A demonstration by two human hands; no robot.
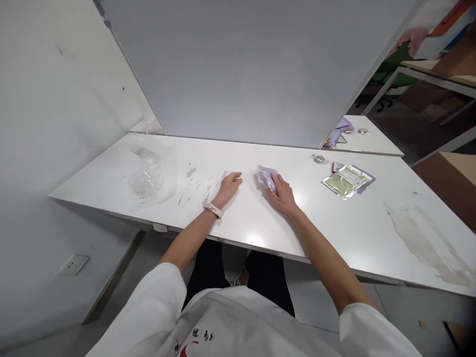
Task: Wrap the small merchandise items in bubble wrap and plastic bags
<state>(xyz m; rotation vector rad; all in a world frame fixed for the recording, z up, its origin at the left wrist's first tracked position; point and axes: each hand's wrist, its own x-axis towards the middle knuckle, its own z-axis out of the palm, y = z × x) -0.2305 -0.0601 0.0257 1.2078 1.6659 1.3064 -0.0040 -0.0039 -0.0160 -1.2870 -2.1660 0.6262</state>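
My right hand (283,195) rests on the white table (253,218), its fingers wrapped over a small purple packet in clear plastic wrap (267,176). The packet's far end sticks out beyond my fingertips, and the rest is hidden under the hand. To the left of it, a short gap away, my left hand (228,189) is on its side at the tabletop. Its fingers are loosely stretched toward the packet, with nothing in them. A pale pink band (213,210) circles my left wrist.
Crumpled clear plastic bags (148,173) lie at the left. On the right are a silver-green pouch (346,181) over a purple one, a small red-and-white packet (336,167) and a roll of tape (319,159). A grey partition (238,74) stands behind; a cardboard box (446,183) is beyond the right side.
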